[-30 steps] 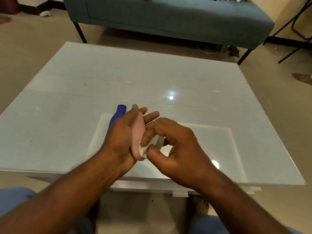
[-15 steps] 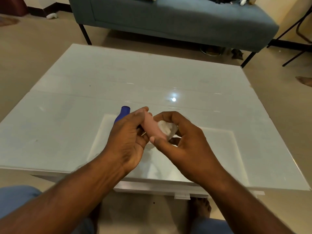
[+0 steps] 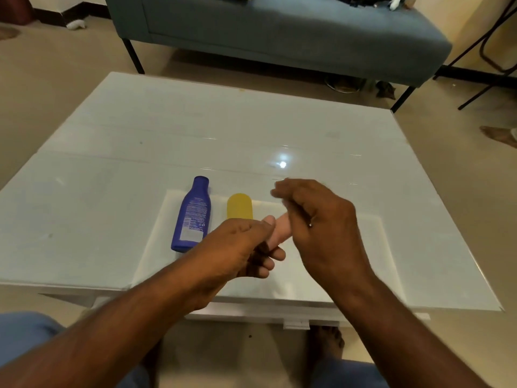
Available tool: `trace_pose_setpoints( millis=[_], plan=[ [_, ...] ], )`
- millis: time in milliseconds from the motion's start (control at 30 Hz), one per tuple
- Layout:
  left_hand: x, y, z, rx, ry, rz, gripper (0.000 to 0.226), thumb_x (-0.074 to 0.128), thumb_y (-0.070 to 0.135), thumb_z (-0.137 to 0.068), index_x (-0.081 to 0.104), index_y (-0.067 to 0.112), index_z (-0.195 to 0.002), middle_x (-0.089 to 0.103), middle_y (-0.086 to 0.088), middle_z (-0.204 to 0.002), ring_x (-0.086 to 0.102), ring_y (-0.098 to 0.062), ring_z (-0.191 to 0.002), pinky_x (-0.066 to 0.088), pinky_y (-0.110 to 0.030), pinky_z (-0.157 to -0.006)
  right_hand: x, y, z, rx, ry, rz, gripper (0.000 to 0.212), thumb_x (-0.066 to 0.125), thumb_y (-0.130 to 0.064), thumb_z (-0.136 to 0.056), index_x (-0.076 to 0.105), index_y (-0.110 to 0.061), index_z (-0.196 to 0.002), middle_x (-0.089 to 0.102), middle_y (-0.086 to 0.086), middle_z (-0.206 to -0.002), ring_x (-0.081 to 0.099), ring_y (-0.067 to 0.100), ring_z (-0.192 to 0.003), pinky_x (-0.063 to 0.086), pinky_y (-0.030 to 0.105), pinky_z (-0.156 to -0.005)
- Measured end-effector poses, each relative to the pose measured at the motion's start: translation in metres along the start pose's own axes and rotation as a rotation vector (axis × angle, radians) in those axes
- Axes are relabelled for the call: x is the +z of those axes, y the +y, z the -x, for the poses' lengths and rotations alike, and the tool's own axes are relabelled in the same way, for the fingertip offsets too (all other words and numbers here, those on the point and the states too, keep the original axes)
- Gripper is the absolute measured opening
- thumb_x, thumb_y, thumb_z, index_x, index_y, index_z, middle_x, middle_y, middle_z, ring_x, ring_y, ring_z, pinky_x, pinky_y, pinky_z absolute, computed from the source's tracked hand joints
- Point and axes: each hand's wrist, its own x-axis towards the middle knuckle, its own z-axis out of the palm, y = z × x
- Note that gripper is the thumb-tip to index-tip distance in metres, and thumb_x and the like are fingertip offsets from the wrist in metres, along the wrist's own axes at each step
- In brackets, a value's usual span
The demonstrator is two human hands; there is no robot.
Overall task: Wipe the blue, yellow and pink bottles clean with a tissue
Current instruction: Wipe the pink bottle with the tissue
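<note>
so the pink bottle (image 3: pixel 279 229) is up off the table (image 3: pixel 112 191), pinched in the left hand (image 3: pixel 237 247). the thumb sits on top near the visible end and the other fingers (image 3: pixel 268 256) curl under it, so only a short pale pink stretch pokes out toward the right. the right hand (image 3: pixel 321 219) is just beside it, knuckles up, its fingers bent over the far end of the bottle. it looks like it touches the bottle, but the contact spot is hidden behind the hand and the fingertips are blurry. the tissue isn't clearly visible, there's maybe a pale bit by the right fingers, so i can't tell if that hand is actually clamped on anything.

the blue bottle (image 3: pixel 193 217) lies flat on the table to the left of the hands, cap pointing away, back label facing up. the yellow bottle (image 3: pixel 239 206) lies right next to it, parallel, a small gap between them, its near end covered by the left hand. both sit over a lighter rectangular patch of the glossy white tabletop. a grey-blue sofa (image 3: pixel 279 32) stands beyond the table.
</note>
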Motion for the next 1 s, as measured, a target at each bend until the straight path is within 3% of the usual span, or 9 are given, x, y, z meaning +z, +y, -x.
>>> trace_pose_setpoints(
  millis=[67,133,267,400,533,600,700,867,1000],
  plan=[
    [0.003,0.000,0.001,-0.014,0.006,0.040,0.044,0.049,0.047,-0.095,0.070,0.008,-0.091,0.074,-0.009,-0.075,0.067,-0.016,-0.060,0.058,-0.028,-0.063,0.001,-0.007,0.001,-0.077,-0.112,0.019,0.033,0.058,-0.022,-0.095,0.080,-0.013,-0.118,0.076,0.000,-0.124,0.071,0.013,-0.115,0.058,0.027,-0.100],
    [0.006,0.002,0.000,-0.044,0.091,0.167,0.040,0.049,0.038,-0.100,0.068,0.007,-0.084,0.070,-0.006,-0.063,0.065,-0.014,-0.051,0.059,-0.027,-0.059,0.002,-0.012,0.003,-0.195,-0.151,0.028,0.030,0.060,-0.017,-0.095,0.080,-0.010,-0.116,0.077,0.004,-0.121,0.072,0.016,-0.113,0.057,0.025,-0.100],
    [-0.005,0.010,-0.001,-0.043,0.148,0.393,0.040,0.051,0.040,-0.100,0.071,0.005,-0.102,0.074,-0.008,-0.077,0.067,-0.015,-0.060,0.060,-0.026,-0.059,-0.001,-0.005,0.003,-0.341,-0.071,0.143,0.026,0.065,0.001,-0.097,0.076,-0.009,-0.118,0.075,0.006,-0.120,0.069,0.019,-0.112,0.056,0.025,-0.098],
    [-0.006,0.013,0.003,-0.054,-0.037,0.331,0.048,0.045,0.049,-0.098,0.066,0.011,-0.119,0.074,-0.010,-0.088,0.066,-0.016,-0.068,0.057,-0.029,-0.067,-0.012,0.005,-0.008,-0.022,0.145,0.009,0.024,0.072,-0.015,-0.100,0.071,-0.019,-0.123,0.068,-0.006,-0.123,0.065,0.006,-0.112,0.057,0.019,-0.091],
    [0.001,0.008,0.004,-0.042,-0.061,0.351,0.051,0.036,0.047,-0.102,0.063,0.006,-0.118,0.072,-0.011,-0.084,0.065,-0.017,-0.066,0.057,-0.029,-0.066,-0.001,-0.003,0.001,0.281,0.098,-0.291,0.020,0.076,-0.030,-0.097,0.072,-0.022,-0.116,0.072,-0.006,-0.114,0.070,0.008,-0.105,0.059,0.015,-0.083],
    [-0.002,0.008,0.003,-0.036,-0.031,0.337,0.055,0.031,0.046,-0.104,0.064,0.003,-0.115,0.072,-0.012,-0.082,0.065,-0.018,-0.065,0.057,-0.029,-0.064,0.007,-0.008,0.006,0.304,0.043,-0.311,0.019,0.077,-0.031,-0.096,0.074,-0.023,-0.114,0.074,-0.007,-0.111,0.071,0.009,-0.105,0.061,0.021,-0.087],
    [-0.004,0.005,0.002,-0.019,0.018,0.258,0.056,0.028,0.047,-0.104,0.065,0.006,-0.111,0.072,-0.013,-0.081,0.065,-0.019,-0.066,0.056,-0.032,-0.065,0.006,-0.011,0.002,0.313,0.035,-0.327,0.022,0.079,-0.033,-0.094,0.077,-0.022,-0.113,0.075,-0.009,-0.110,0.071,0.006,-0.103,0.060,0.018,-0.089],
    [0.005,-0.001,0.000,-0.052,0.063,0.203,0.055,0.037,0.053,-0.097,0.065,0.005,-0.096,0.068,-0.006,-0.064,0.064,-0.017,-0.055,0.054,-0.031,-0.061,0.004,-0.012,0.003,0.232,0.011,-0.337,0.012,0.081,-0.028,-0.093,0.083,-0.024,-0.104,0.078,-0.013,-0.101,0.072,0.003,-0.100,0.059,0.016,-0.082],
    [0.012,0.001,0.001,-0.068,0.040,0.225,0.053,0.036,0.052,-0.098,0.060,0.005,-0.095,0.064,-0.005,-0.057,0.060,-0.016,-0.049,0.051,-0.031,-0.060,-0.004,-0.001,0.000,0.255,0.069,-0.284,0.011,0.079,-0.024,-0.095,0.082,-0.027,-0.105,0.076,-0.015,-0.103,0.070,0.004,-0.097,0.060,0.017,-0.072]
  ],
)
